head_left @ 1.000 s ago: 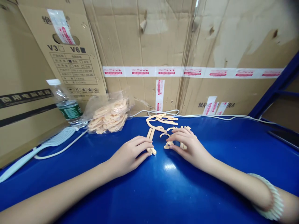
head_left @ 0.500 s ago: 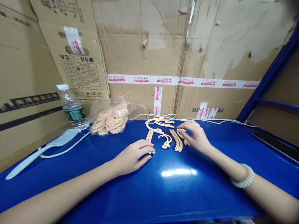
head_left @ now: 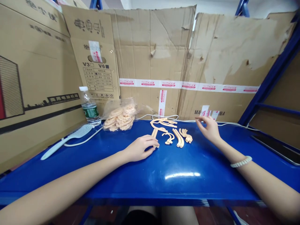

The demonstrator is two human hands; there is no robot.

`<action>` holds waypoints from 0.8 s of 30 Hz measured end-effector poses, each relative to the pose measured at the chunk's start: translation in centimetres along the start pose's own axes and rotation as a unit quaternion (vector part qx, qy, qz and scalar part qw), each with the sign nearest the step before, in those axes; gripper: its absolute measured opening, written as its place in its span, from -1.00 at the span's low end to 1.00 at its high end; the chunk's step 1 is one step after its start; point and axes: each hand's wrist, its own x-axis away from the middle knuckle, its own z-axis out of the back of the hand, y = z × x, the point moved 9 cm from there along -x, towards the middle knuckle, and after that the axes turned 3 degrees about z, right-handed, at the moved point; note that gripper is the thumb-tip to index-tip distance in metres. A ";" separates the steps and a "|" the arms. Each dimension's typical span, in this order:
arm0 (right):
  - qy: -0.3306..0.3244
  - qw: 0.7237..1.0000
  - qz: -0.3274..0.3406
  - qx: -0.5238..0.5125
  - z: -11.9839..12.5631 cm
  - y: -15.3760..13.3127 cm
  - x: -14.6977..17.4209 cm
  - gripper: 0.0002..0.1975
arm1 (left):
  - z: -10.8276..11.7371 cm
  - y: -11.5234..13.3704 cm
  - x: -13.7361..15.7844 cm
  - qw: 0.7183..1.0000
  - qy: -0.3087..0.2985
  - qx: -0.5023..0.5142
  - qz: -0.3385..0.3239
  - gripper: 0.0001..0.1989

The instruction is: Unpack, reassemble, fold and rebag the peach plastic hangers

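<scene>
Across the blue tabletop (head_left: 131,181), your left hand (head_left: 140,148) lies low, fingers loosely curled; your right hand (head_left: 208,128) hangs raised, part-open, nothing visible in it. Paired curved strips (head_left: 179,138) lie between them. Paired straight strips (head_left: 154,133) run lengthwise away from you, near ends at your left fingertips, the closer hand; whether pinched, I cannot tell. Small hook pieces (head_left: 168,139) sit between both pairs.
</scene>
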 end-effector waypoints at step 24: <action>-0.036 0.999 -0.003 -0.021 -1.5 -1.3 -1.2 -0.76 | 0.3 0.1 -0.2 1.000 -0.008 -0.009 -0.010 -0.75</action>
